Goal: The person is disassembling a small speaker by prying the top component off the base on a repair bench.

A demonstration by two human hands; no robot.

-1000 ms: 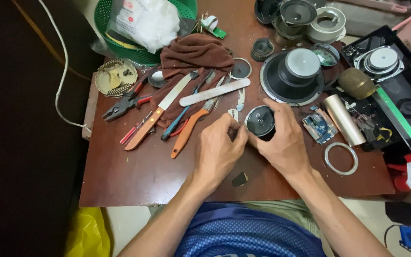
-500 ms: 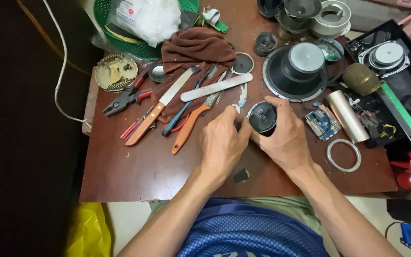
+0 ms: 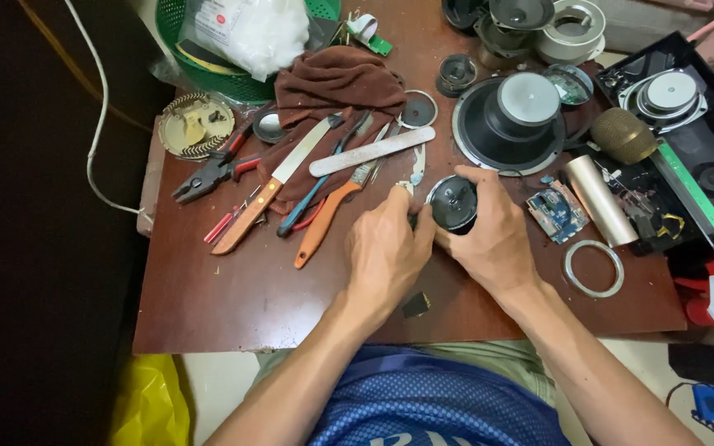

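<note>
The hands point(image 3: 440, 239) hide the small round speaker's point(image 3: 452, 202) underside.

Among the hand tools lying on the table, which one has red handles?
The pliers at the far left of the tool row, beside the round brass grille. The knife and the cutters next to them have orange handles.

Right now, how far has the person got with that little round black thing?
Done: loose speaker parts lie about, like the large black speaker cone. In hand: left hand and right hand grip the small round black speaker. Left: it looks unopened; the brown-handled knife lies unused.
</note>
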